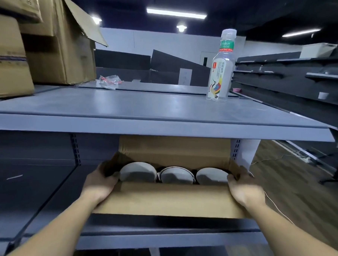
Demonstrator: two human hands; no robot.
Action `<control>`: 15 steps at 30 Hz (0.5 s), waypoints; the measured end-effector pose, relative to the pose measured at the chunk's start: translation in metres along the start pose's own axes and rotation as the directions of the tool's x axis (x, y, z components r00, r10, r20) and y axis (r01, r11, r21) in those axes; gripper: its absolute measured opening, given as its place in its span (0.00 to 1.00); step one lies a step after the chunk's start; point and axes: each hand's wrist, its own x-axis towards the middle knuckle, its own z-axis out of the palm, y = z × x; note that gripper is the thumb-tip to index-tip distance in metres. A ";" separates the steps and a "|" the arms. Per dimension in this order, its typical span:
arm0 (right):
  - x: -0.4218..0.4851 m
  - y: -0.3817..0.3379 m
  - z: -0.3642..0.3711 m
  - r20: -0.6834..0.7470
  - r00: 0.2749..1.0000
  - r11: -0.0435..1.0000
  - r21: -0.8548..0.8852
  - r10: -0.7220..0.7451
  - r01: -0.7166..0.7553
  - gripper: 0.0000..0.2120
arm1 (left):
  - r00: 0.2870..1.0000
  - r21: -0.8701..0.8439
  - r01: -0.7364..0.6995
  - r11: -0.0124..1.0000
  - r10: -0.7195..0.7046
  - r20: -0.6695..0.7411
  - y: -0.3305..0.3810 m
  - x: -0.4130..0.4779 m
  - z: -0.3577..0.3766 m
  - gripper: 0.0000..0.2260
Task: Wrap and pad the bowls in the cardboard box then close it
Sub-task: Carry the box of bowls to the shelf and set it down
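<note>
An open cardboard box (169,199) sits on the lower grey shelf, its back flap standing up and its front flap folded toward me. Three pale bowls lie in a row inside: a left bowl (137,172), a middle bowl (175,175) and a right bowl (211,175), all bare. My left hand (102,180) grips the box's left end, fingers curled over its edge. My right hand (246,187) grips the right end the same way.
The upper grey shelf (157,112) overhangs the box just above it. On it stand a clear plastic bottle (221,68), a crumpled plastic wrapper (109,80) and stacked cardboard boxes (57,43) at the left. Dark shelving (302,81) runs along the right.
</note>
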 end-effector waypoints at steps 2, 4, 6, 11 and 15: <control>0.001 0.000 0.001 -0.032 0.999 1.000 -0.001 0.018 -0.018 0.16 | 0.999 -0.042 0.006 0.999 -0.008 -0.045 0.001 -0.002 0.004 0.14; 0.000 0.000 0.003 -0.059 0.998 0.999 0.019 0.036 -0.035 0.14 | 0.998 -0.087 0.009 0.996 -0.015 -0.069 0.002 -0.004 0.005 0.14; 0.001 0.001 0.006 -0.076 0.994 0.994 0.076 0.082 -0.077 0.13 | 0.994 -0.166 0.051 0.985 -0.066 -0.087 0.002 -0.005 0.006 0.14; 0.010 0.009 0.003 0.076 0.927 0.836 0.411 0.366 -0.364 0.11 | 0.991 -0.311 0.118 0.943 -0.133 -0.029 -0.004 -0.007 0.006 0.18; 0.012 0.008 -0.005 0.174 0.935 0.857 0.375 0.310 -0.354 0.14 | 0.991 -0.337 0.134 0.932 -0.130 0.034 -0.006 0.001 0.000 0.22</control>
